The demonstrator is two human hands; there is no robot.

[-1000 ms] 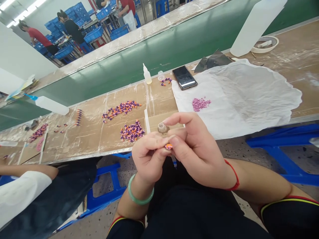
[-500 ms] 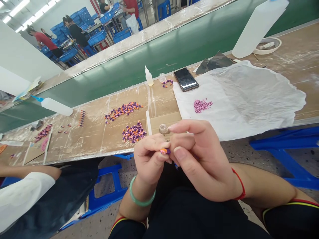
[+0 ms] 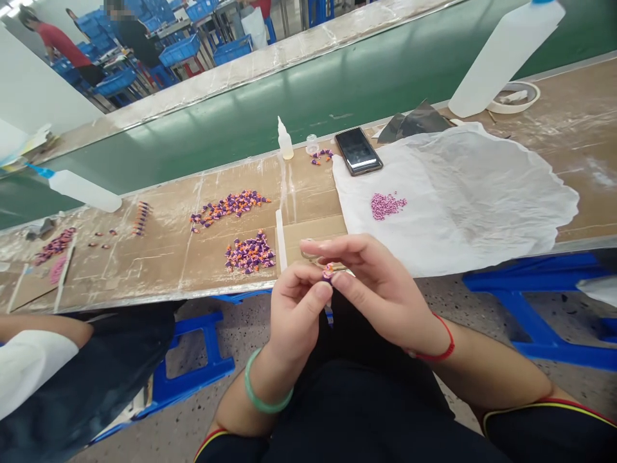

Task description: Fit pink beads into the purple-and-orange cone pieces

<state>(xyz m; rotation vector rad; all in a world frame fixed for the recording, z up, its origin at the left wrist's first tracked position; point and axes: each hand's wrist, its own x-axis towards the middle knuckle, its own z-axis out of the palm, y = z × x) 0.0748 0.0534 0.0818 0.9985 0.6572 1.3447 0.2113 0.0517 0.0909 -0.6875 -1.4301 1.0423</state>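
A tiny purple, orange and pink figure (image 3: 328, 272) is pinched between the thumb and fingers of my left hand (image 3: 295, 312). My right hand (image 3: 380, 292) meets it from the other side, its thumb tip against the piece and its longer fingers stretched over the top. Those fingers mostly cover a small round jar on the table behind. Beyond my left hand lies a heap of similar pieces (image 3: 250, 252), with a second, looser heap (image 3: 229, 207) farther back. Small pink bits (image 3: 387, 204) are gathered on a white cloth (image 3: 443, 186) to the right.
A phone (image 3: 358, 152) overlaps the cloth's back edge. Near it stand a small dropper bottle (image 3: 285, 140) and a clear cap (image 3: 312, 143). A white strip (image 3: 281, 239) lies beside the near heap. A large white bottle (image 3: 506, 61) leans at back right, by a tape roll (image 3: 534, 96). A co-worker's arm (image 3: 48, 325) is at left.
The figure has been turned more upright between my fingers. My right hand has shifted left and tilted over it, now largely covering the round jar. The view has swung slightly.
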